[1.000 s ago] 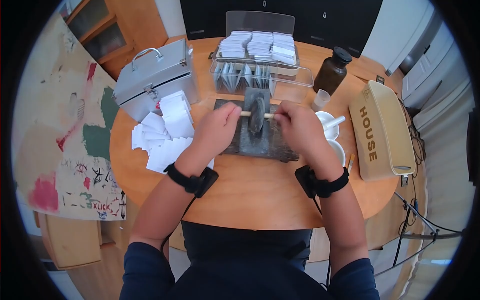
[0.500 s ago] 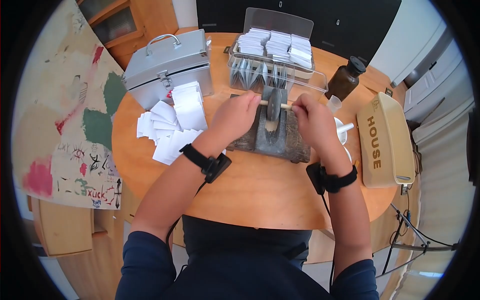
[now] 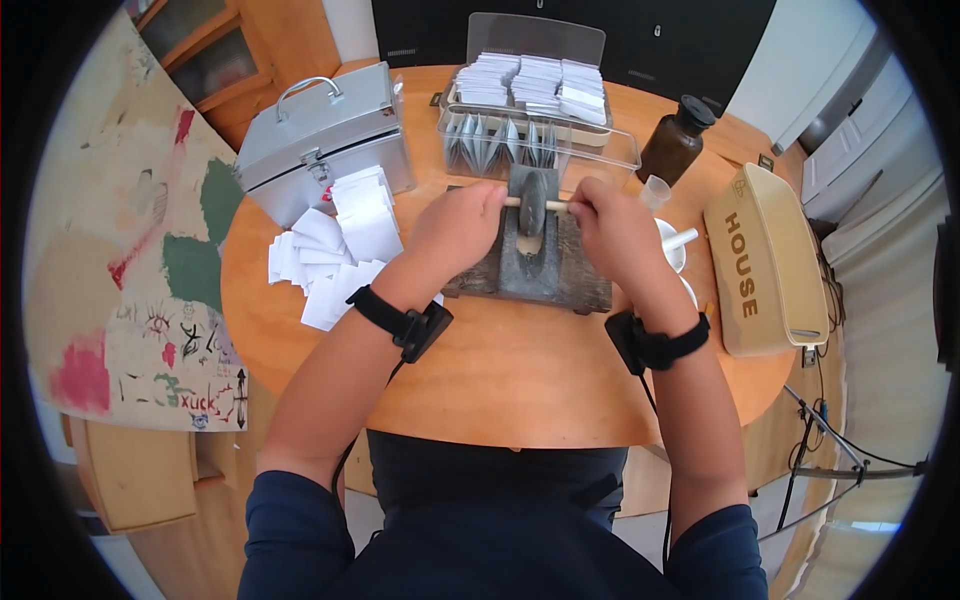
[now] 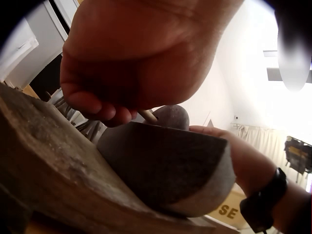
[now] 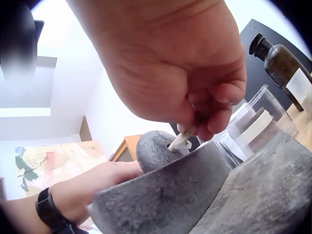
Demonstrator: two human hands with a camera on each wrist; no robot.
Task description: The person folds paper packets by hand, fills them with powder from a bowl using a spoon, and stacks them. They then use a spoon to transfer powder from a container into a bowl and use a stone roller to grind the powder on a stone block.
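A dark grey stone grinding wheel (image 3: 534,204) stands upright in a long stone trough (image 3: 528,282), near its far end. A pale wooden axle (image 3: 557,206) runs through the wheel's middle. My left hand (image 3: 458,230) grips the axle's left end and my right hand (image 3: 620,232) its right end, fingers curled in both wrist views. Tan powder (image 3: 527,244) lies in the groove on the near side of the wheel. Beneath the trough is a dark wooden base (image 3: 586,275). In the right wrist view the wheel (image 5: 155,152) rises above the trough's side wall (image 5: 165,195).
Left of the base lie white paper slips (image 3: 365,215) before a silver metal case (image 3: 320,130). Behind stand clear boxes (image 3: 600,150) with paper packets. A brown bottle (image 3: 677,138), small plastic cup (image 3: 655,192), white mortar with pestle (image 3: 680,240) and yellow HOUSE bin (image 3: 770,265) are at right.
The wheel has rolled from about the trough's middle toward its far end, with both hands on the axle. Tan powder behind it has come into view. The head view has shifted slightly.
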